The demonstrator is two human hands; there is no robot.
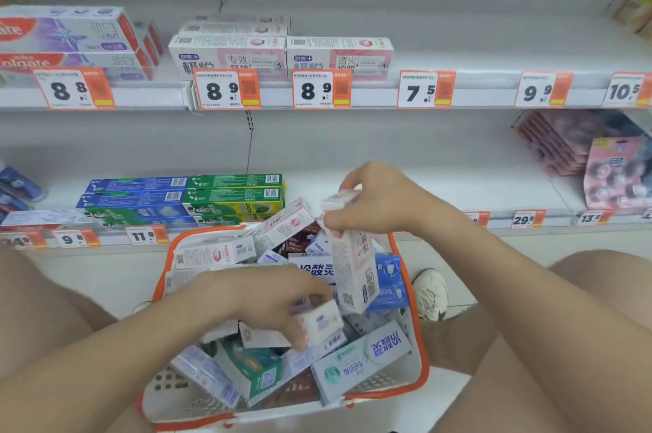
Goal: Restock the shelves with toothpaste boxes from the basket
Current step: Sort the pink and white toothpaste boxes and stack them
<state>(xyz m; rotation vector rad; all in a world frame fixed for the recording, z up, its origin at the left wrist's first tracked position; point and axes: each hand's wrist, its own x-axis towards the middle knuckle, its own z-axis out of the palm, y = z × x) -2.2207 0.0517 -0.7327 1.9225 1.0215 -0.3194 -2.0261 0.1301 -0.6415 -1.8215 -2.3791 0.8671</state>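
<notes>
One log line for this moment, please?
right hand: holds pink box | left hand: grips small box | basket: many boxes inside

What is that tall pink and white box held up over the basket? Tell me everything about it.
A long, slim cardboard toothpaste box, white with pink panels, small print and a code near its lower end. It stands nearly upright over the basket. The right hand grips its top end; its lower end overlaps a blue box behind it.
</notes>
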